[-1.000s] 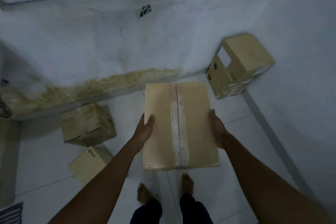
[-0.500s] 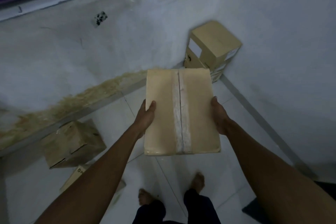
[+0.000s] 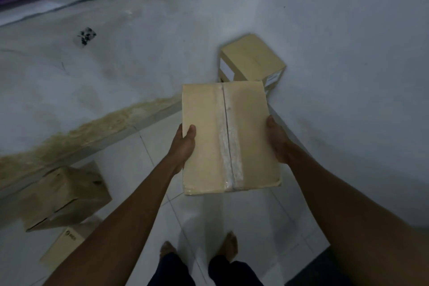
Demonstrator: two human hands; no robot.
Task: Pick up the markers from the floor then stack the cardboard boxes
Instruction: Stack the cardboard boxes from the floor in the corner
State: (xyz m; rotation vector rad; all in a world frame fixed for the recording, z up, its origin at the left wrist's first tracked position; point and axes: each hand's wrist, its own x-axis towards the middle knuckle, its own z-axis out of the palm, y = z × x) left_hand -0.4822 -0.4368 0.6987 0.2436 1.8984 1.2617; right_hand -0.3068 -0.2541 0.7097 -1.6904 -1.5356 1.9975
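Observation:
I carry a flat, taped cardboard box point(image 3: 209, 137) in front of me above the floor. My left hand point(image 3: 183, 146) grips its left edge, thumb on top. At the right edge, my right hand point(image 3: 276, 141) holds the box, fingers hidden under it. A stack of cardboard boxes point(image 3: 251, 61) stands in the room's corner just beyond the carried box, partly hidden by it. On the floor at the left lie a dented cardboard box point(image 3: 62, 195) and a smaller flat box point(image 3: 67, 244). No markers are visible.
Two white walls meet at the corner behind the stack; the left wall has a stained base point(image 3: 92, 130). My bare feet point(image 3: 229, 245) stand on the white tiled floor. A dark mat point(image 3: 325, 269) lies at the lower right.
The view has swung right and I have stepped nearer the corner. The corner stack now sits right behind the carried box. Both hands keep their grip.

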